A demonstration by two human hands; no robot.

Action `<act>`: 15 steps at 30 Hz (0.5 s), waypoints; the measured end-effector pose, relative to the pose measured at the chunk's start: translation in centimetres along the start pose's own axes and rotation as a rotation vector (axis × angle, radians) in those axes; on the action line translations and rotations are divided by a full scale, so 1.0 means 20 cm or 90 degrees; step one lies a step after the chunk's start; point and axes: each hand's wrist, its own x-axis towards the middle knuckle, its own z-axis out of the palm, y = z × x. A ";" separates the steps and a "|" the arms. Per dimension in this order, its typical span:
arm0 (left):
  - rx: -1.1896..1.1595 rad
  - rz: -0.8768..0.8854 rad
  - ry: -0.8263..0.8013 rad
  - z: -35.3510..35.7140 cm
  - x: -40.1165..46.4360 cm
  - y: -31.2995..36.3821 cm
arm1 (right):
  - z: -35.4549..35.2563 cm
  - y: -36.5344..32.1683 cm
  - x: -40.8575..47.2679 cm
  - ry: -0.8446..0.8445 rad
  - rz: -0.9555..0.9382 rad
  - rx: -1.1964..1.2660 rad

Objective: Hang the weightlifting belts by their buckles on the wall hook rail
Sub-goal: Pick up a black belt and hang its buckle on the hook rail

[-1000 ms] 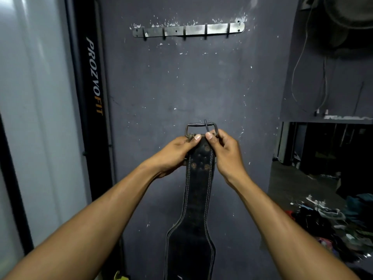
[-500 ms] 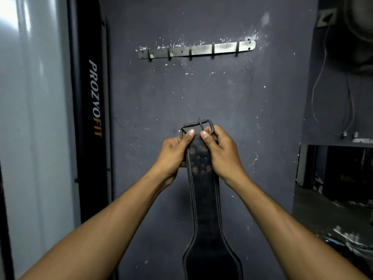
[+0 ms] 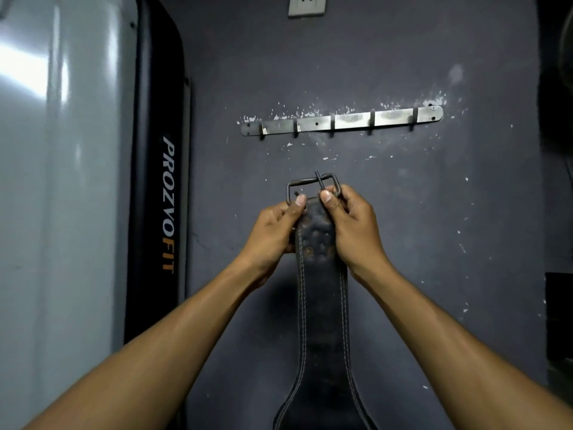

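A black leather weightlifting belt (image 3: 322, 321) hangs straight down in front of me, its metal buckle (image 3: 313, 184) at the top with the prong standing up. My left hand (image 3: 273, 231) and my right hand (image 3: 350, 225) both grip the belt's upper end just under the buckle, thumbs pressed on the leather. A steel wall hook rail (image 3: 341, 121) with several bare hooks is fixed to the dark wall above the buckle, a short gap away. The belt's lower end runs out of view.
A tall black padded panel (image 3: 158, 181) lettered PROZVOFIT stands against the wall at left, beside a glossy grey surface (image 3: 55, 181). A white wall socket (image 3: 306, 4) sits high above the rail. A dark opening (image 3: 558, 315) lies at right.
Both hands have kept their hold and lifted the belt toward the rail. The view has tilted up and closed in, so the rail now sits just above the buckle.
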 end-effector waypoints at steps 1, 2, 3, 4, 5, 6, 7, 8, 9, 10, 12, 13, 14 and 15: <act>-0.008 0.015 0.021 -0.03 0.04 0.01 | 0.05 0.00 0.05 0.000 -0.009 -0.003; -0.017 0.027 0.050 -0.06 0.08 0.02 | 0.10 0.00 0.09 0.002 -0.017 -0.012; -0.020 0.036 0.085 -0.10 0.14 0.03 | 0.15 0.00 0.14 0.005 -0.024 -0.021; -0.017 0.042 0.117 -0.13 0.20 0.04 | 0.19 0.00 0.18 0.007 -0.030 -0.031; -0.014 0.043 0.140 -0.17 0.25 0.05 | 0.24 0.00 0.22 0.011 -0.036 -0.044; -0.009 0.036 0.150 -0.21 0.31 0.06 | 0.27 0.00 0.26 0.015 -0.040 -0.060; -0.001 0.025 0.152 -0.25 0.35 0.07 | 0.31 0.01 0.31 0.018 -0.040 -0.077; 0.006 0.016 0.151 -0.29 0.40 0.08 | 0.34 0.01 0.36 0.017 -0.041 -0.094; 0.004 0.007 0.151 -0.32 0.44 0.09 | 0.38 0.02 0.41 0.014 -0.046 -0.107; -0.003 -0.002 0.153 -0.35 0.48 0.10 | 0.42 0.02 0.46 0.009 -0.053 -0.117; -0.011 -0.014 0.158 -0.41 0.57 0.13 | 0.49 0.04 0.55 0.006 -0.069 -0.134; -0.009 -0.019 0.163 -0.44 0.62 0.13 | 0.52 0.04 0.60 0.007 -0.078 -0.147; -0.004 -0.023 0.167 -0.47 0.66 0.14 | 0.55 0.05 0.64 0.007 -0.087 -0.163; 0.003 -0.022 0.172 -0.50 0.70 0.14 | 0.58 0.06 0.68 0.009 -0.095 -0.177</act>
